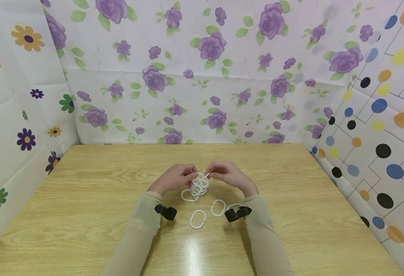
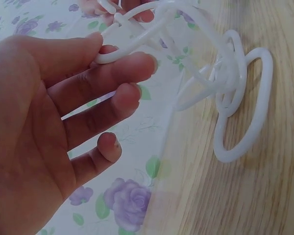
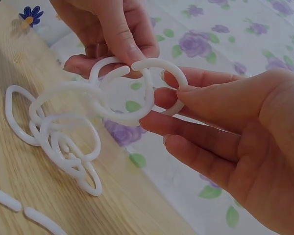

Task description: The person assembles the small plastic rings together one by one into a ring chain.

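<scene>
My left hand (image 1: 174, 178) pinches a white plastic link (image 2: 132, 45) between thumb and forefinger, the other fingers loosely bent. That link belongs to a chain of similar links (image 3: 99, 142), which hangs down and bunches at the tabletop. Opposite it, my right hand (image 1: 232, 177) pinches another white link (image 3: 174, 71) that has a gap in its ring. In the right wrist view this link's end overlaps the left hand's link, close to the left thumb. Whether the two are hooked together I cannot tell.
Nearer me on the wooden table (image 1: 102, 199) lie a loose link (image 1: 190, 221) and a second loose link (image 1: 211, 209). A third link (image 1: 234, 204) is partly hidden by the right wrist camera (image 1: 237, 213). Patterned cloth walls (image 1: 195, 99) stand behind and at both sides.
</scene>
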The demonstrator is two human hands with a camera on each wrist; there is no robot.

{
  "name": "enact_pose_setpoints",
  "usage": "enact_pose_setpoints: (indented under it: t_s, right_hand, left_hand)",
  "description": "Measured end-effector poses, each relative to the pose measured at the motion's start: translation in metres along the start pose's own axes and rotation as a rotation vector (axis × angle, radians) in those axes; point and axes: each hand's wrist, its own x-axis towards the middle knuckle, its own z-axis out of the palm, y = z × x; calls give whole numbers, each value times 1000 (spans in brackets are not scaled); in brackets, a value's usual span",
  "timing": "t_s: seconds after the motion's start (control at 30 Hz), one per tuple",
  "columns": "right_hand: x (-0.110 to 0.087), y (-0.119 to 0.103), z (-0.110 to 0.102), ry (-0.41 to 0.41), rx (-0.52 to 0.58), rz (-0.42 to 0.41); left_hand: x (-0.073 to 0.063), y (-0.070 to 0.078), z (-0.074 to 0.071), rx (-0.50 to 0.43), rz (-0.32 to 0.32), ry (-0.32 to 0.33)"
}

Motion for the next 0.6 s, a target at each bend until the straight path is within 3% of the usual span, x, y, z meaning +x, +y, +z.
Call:
enact_pose_setpoints:
  t_s: [0.33, 0.6]
  right_hand:
    - [-8, 2, -10, 62, -9, 33]
    - [-9, 4, -14, 108, 35, 14]
  left_hand:
    - [0, -2, -3, -62, -29, 54]
    - [0, -5, -1, -98, -58, 16]
